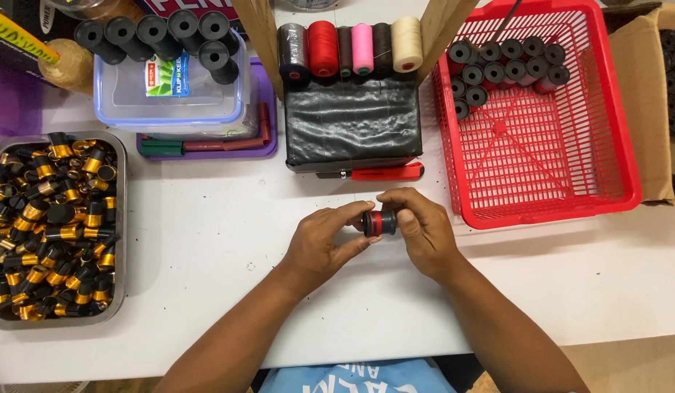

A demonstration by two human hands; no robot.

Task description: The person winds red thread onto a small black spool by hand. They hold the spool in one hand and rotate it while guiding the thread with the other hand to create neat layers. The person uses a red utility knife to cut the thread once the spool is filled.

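Both my hands meet over the middle of the white table (pixel 206 240). Between them is a small black cylinder with a red band (pixel 379 222). My left hand (pixel 324 244) pinches its left end with thumb and fingers. My right hand (pixel 417 229) wraps its right end. A metal tray (pixel 122 218) at the left holds several black and gold cylinders. The red plastic basket (pixel 606 153) at the right has several finished black cylinders lined up in its far corner.
A black block (pixel 352 124) with several thread spools on top stands behind my hands, a red-handled tool (pixel 387 172) at its foot. A clear lidded box (pixel 170 94) carries black tubes at the back left. A cardboard box (pixel 650 94) sits at the far right.
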